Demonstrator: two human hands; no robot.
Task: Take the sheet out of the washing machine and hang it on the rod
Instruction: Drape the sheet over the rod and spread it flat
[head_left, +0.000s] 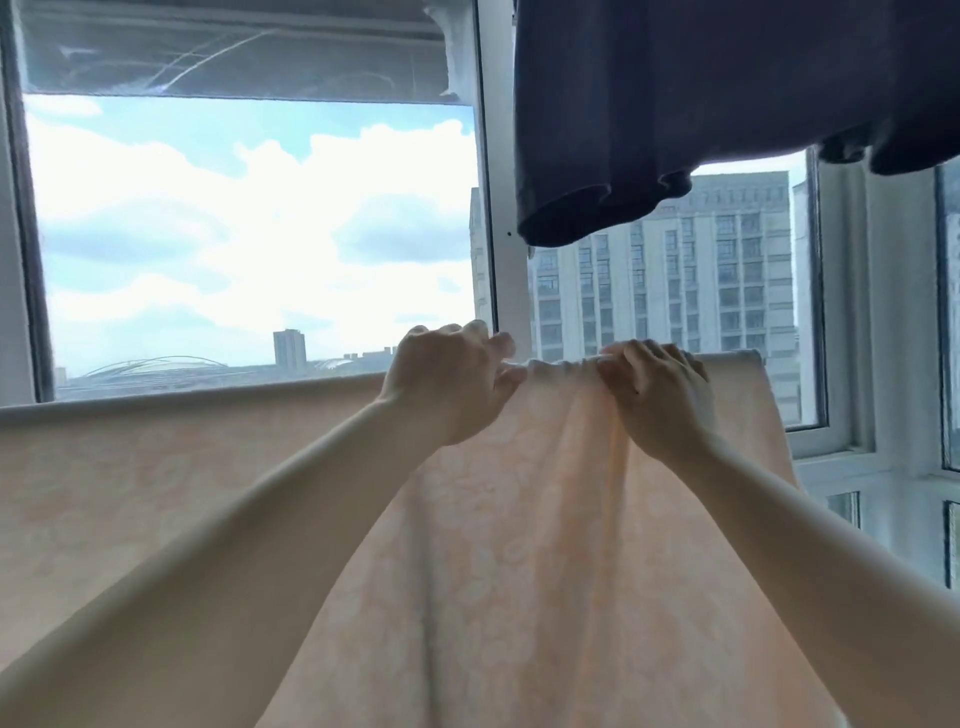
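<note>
I've got the pale peach patterned cotton sheet (519, 519) draped over the hidden rod, its top fold running left to right, my right hand (657, 402) pinching a bunched ridge there, my left hand (449, 382) half-curled, fingertips touching just left.
</note>
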